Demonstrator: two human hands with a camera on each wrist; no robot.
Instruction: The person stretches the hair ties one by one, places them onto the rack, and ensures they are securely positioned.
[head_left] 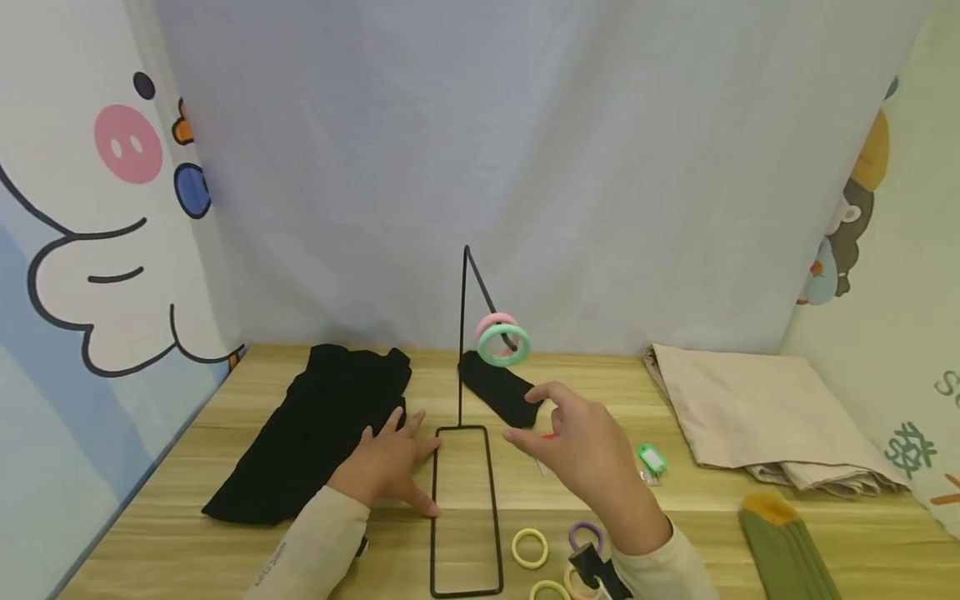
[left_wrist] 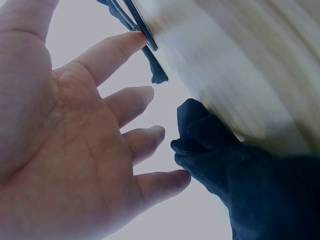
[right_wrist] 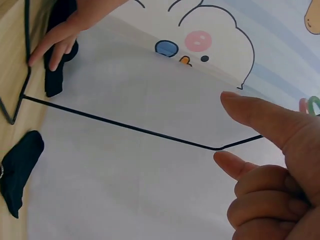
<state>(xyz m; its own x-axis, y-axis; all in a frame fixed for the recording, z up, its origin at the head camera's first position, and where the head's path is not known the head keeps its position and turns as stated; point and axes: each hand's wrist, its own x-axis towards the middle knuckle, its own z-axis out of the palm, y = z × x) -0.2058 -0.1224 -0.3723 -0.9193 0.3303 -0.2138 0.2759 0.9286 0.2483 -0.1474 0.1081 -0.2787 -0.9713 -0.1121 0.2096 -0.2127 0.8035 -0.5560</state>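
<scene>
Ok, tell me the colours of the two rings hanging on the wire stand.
Pink ring and mint green ring, clearest in the head view.

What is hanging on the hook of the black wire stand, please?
Two rings hang on the black wire stand: a green ring in front and a pink ring behind it. The green one covers most of the pink one's lower part.
</scene>
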